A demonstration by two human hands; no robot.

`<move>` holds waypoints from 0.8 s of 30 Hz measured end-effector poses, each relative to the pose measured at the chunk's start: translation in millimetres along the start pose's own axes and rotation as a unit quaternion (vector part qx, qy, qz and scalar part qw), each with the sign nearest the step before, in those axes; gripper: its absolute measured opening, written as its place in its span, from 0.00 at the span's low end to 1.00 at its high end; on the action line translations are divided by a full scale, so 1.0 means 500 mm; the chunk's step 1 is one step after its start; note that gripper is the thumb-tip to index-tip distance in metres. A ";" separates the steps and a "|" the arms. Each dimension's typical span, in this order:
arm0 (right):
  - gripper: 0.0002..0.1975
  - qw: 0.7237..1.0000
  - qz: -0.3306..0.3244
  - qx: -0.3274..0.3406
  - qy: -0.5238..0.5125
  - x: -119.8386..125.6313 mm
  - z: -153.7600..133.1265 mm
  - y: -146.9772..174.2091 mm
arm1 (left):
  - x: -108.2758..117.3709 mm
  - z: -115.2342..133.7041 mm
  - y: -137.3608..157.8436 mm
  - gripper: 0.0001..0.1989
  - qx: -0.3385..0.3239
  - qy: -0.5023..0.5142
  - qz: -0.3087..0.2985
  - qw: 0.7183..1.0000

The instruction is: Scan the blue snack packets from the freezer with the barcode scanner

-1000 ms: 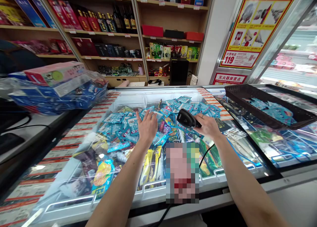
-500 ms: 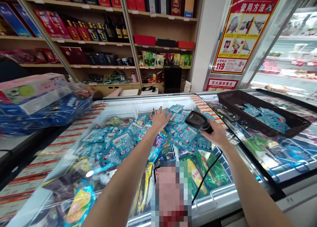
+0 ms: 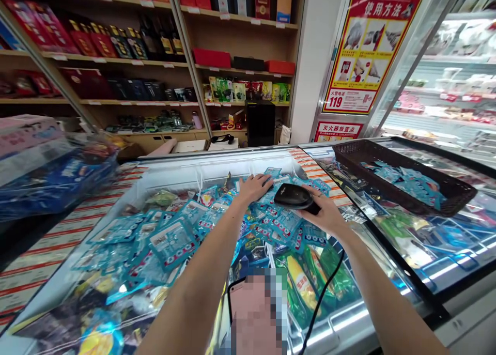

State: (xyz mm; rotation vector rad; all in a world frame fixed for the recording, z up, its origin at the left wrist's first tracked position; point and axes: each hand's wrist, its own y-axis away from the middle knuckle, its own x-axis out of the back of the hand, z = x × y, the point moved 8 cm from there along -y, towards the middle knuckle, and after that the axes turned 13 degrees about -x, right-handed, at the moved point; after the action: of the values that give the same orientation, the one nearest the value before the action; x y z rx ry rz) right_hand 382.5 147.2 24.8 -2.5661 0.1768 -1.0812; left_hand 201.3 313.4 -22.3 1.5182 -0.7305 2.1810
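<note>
My right hand is wrapped round a black barcode scanner, its head pointing left and its black cord trailing down. My left hand rests on a spread of small blue packets, fingers stretched out over those at the far side. I cannot make out a packet gripped in it. The packets lie in a loose heap across the glass top of a chest freezer, on both sides of my left forearm. A phone, partly blurred out, is below, between my forearms.
A brown basket with more blue packets stands on the right. Green corn packs show under the glass. Wrapped boxes are at the left edge. Behind the freezer stand shelves of boxes and bottles; a lit display fridge is at right.
My view has shifted. The scanner has moved left, closer to my left hand, and its head has turned more to the left. My left hand has lowered flatter onto the packets.
</note>
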 end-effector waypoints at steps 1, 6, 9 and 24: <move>0.23 1.000 -0.005 -0.010 -0.007 -0.003 -0.001 0.000 | 0.001 0.008 0.018 0.30 -0.001 -0.001 0.002 1.000; 0.22 0.996 -0.038 -0.050 -0.062 -0.010 -0.020 0.008 | 0.012 0.057 0.105 0.26 -0.018 -0.028 0.016 0.999; 0.21 0.991 -0.072 -0.079 -0.082 -0.022 -0.027 0.018 | 0.016 0.080 0.153 0.24 -0.017 -0.030 0.022 0.999; 0.23 0.978 -0.143 -0.109 -0.102 -0.107 -0.081 0.036 | 0.091 0.003 0.316 0.31 0.048 0.216 0.215 0.951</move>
State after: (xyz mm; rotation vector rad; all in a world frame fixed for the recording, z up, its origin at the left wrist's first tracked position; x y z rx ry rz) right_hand 316.4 132.8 8.5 -2.9491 -0.1383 -0.9255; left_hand 95.2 188.3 -10.4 0.9170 -0.8697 2.7768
